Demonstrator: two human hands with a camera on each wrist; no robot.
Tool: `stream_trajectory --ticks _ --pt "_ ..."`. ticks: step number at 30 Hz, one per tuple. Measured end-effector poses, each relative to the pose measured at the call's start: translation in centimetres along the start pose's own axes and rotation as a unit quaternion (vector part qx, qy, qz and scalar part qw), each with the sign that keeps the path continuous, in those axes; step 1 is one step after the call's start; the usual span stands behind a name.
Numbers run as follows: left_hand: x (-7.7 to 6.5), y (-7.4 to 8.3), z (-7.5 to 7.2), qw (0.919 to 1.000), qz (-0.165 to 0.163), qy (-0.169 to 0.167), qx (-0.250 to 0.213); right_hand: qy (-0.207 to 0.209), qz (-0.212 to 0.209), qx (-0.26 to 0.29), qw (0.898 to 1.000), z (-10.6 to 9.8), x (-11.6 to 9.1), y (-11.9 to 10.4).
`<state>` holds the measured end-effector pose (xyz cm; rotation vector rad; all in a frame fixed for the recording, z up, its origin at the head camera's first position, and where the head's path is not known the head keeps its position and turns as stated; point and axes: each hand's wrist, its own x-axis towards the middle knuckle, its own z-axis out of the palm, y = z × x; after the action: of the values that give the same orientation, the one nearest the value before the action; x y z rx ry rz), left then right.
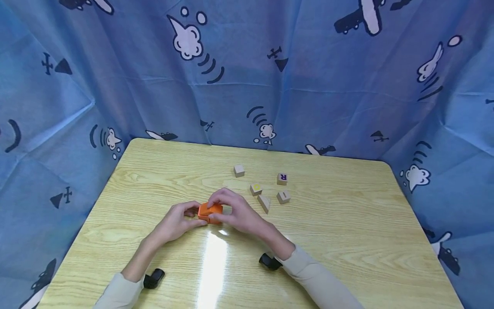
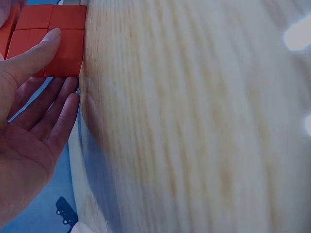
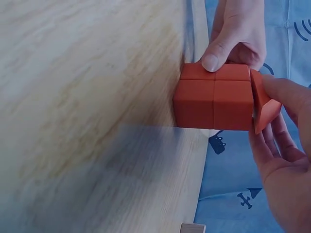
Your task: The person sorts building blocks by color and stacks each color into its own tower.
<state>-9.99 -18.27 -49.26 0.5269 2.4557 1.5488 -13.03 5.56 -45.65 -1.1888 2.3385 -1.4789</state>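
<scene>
An orange segmented block with seams across its faces stands on the table between both hands. My left hand grips its lower part, thumb pressed on the near side and fingers behind it. In the left wrist view, that thumb lies over the block's seams. My right hand pinches a slanted orange piece at the top of the block between thumb and fingers. A narrow gap shows between this tilted piece and the block below. The far side of the block is hidden.
Right of and beyond the hands lie loose wooden pieces: a plain cube, a cube with a letter R, a yellow-marked cube, a cube with a dash and a triangular block. A blue patterned curtain surrounds the table.
</scene>
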Motion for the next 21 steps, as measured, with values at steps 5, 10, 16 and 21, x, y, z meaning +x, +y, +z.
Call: stream_trajectory --ticks 5,10,16,21 --pt "-0.06 0.05 0.01 1.0 -0.006 0.001 0.005 0.0 -0.009 0.009 1.0 0.27 -0.09 0.27" --pt "-0.21 0.11 0.0 0.9999 -0.01 0.001 0.006 0.002 -0.022 0.01 1.0 0.52 -0.07 0.62" --pt "-0.16 0.17 0.07 1.0 -0.007 -0.002 0.006 -0.001 -0.02 0.006 1.0 0.61 -0.02 0.7" --pt "-0.15 0.2 0.08 0.9999 -0.006 -0.001 0.01 -0.002 -0.015 0.003 1.0 0.58 -0.07 0.72"
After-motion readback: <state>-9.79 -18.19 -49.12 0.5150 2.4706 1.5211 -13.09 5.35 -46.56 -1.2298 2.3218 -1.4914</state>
